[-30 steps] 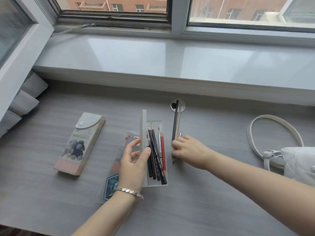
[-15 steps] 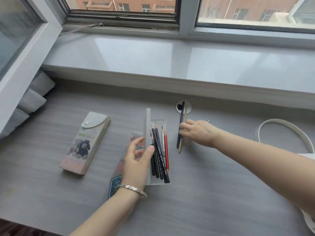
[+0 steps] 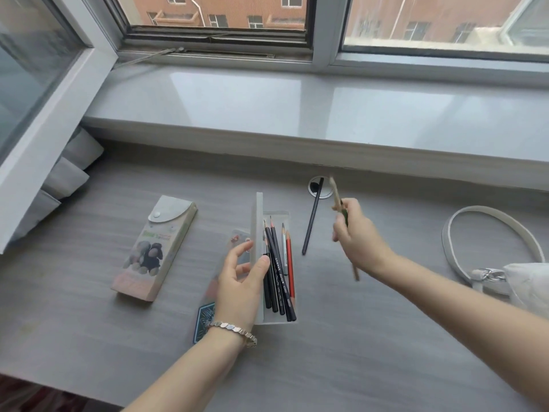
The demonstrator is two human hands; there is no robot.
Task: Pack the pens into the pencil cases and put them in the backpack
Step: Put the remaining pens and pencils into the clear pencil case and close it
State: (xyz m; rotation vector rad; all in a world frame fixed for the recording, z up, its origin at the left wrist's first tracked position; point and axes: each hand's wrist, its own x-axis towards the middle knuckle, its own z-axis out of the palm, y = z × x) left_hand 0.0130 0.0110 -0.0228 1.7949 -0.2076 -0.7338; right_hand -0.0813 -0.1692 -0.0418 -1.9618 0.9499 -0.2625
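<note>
1. The right hand (image 3: 358,236) has its grip closed around a tan pencil (image 3: 336,193), held clear of the surface (image 3: 356,337) to the right of the open clear pencil case (image 3: 274,215); something dark green shows in the same grip, too blurred to name.
2. The left hand (image 3: 240,283) rests on that case, its grip loosely pinching the upright lid (image 3: 258,230) between thumb and fingers.
3. Inside the case lie several black pencils, a grey one and a red pencil (image 3: 290,269).
4. A black pencil (image 3: 312,221) lies loose on the surface just right of the case, its far end over a round cable hole (image 3: 325,190).
5. A closed printed pencil case (image 3: 154,248) lies left of the clear case; a white bag (image 3: 525,281) with its strap sits far right.
6. The right forearm reaches in from the lower right; a bracelet (image 3: 234,330) circles the left wrist.
7. Behind the grey wood-grain surface run a pale windowsill (image 3: 297,108) and windows.
</note>
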